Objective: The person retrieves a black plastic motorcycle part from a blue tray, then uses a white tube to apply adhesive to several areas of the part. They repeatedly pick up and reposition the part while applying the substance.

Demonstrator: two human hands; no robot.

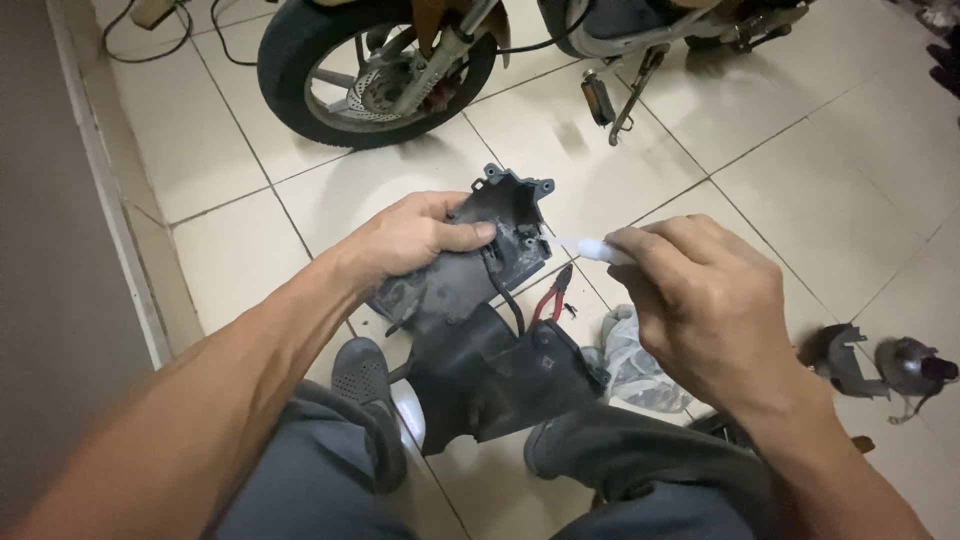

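Black plastic cover [480, 290], held up over my lap, hollow side tilted toward me so its inner wall is open to view. My left hand [415, 237] is closed around its upper edge, thumb pressed on the inside, steadying it. My right hand [700, 300] is pinched shut on a small white wad [590, 247], its tip just beside the cover's rim. Red-handled pliers [555, 295] and a crumpled plastic bag [630, 360] lie on the pale tiled floor [820, 200] below; a motorcycle front wheel [375, 70] stands beyond, loose dark parts [880, 362] to the right
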